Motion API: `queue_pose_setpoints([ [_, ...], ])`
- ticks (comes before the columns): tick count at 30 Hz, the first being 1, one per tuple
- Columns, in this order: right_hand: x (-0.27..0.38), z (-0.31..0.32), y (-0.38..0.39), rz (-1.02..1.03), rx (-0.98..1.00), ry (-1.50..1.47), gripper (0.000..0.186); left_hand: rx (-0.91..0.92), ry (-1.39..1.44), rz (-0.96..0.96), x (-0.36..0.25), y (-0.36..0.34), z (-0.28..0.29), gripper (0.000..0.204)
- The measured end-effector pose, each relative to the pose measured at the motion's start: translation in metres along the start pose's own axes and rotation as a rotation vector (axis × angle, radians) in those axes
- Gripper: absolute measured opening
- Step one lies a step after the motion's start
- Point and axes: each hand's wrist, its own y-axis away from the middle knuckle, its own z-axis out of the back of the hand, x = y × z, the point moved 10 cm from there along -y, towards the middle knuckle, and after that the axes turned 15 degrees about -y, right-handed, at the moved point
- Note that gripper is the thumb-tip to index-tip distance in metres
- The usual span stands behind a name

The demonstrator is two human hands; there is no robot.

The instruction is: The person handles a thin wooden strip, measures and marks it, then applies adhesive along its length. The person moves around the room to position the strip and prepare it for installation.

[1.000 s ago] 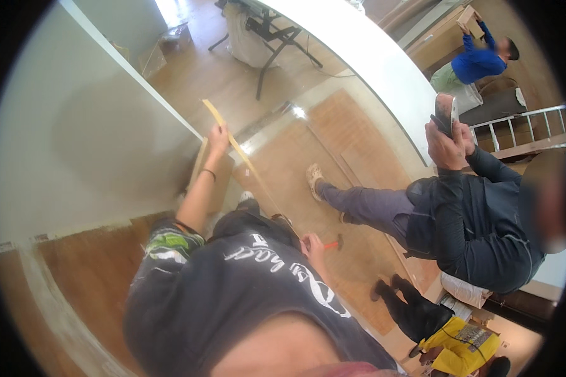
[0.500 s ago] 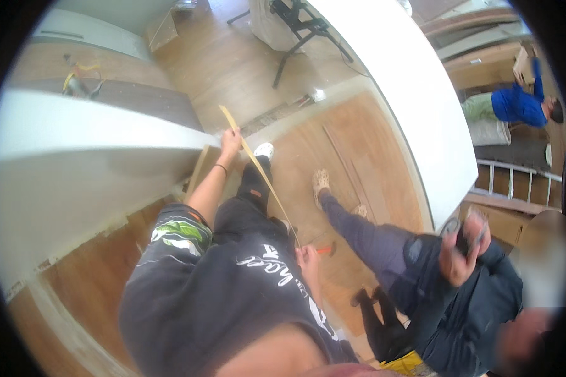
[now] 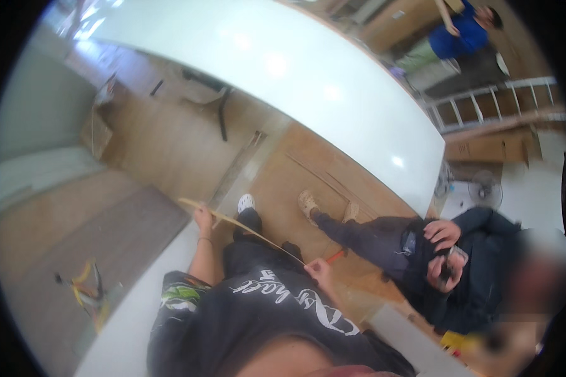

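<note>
Above the wooden floor (image 3: 277,188), the left hand (image 3: 202,220) and right hand (image 3: 317,271) each had fingers closed round a thin wooden strip (image 3: 245,225), one near each end, keeping it steady.

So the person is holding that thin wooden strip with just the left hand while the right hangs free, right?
Not quite. The head view shows both hands on the thin wooden strip: the left hand grips it near its far end, and the right hand holds its near end.
</note>
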Motion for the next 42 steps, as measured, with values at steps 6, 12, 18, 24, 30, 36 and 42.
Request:
queue_pose_setpoints([
  [6, -0.04, -0.018, 0.015, -0.146, 0.024, -0.281, 0.015, 0.118, -0.089, -0.083, -0.003, -0.049, -0.029, 0.038],
  [12, -0.072, -0.035, 0.047, -0.031, 0.018, -0.246, 0.01, 0.177, -0.891, -0.414, -0.052, -0.051, -0.053, 0.055],
  [18, -0.063, -0.013, 0.097, 0.242, -0.281, 0.059, 0.021, 0.084, -1.503, -1.603, -0.158, 0.212, -0.167, 0.064],
  [24, -0.074, 0.044, 0.164, 0.378, -0.82, 0.52, 0.037, 2.348, -1.272, -1.134, -0.007, 0.511, -0.234, 0.04],
  [30, -0.151, 0.112, 0.236, 0.063, -1.059, 0.762, 0.022, 1.94, -1.778, -0.941, 0.037, 0.577, -0.272, 0.027],
  [36, -0.246, 0.157, 0.272, -0.157, -1.239, -0.088, 0.02, 1.737, -1.481, -1.333, -0.01, 0.63, -0.301, 0.03],
  [42, -0.254, 0.157, 0.22, 0.211, -1.101, -1.686, 0.022, 1.655, -1.254, -1.567, -0.019, 0.702, -0.318, 0.031],
])
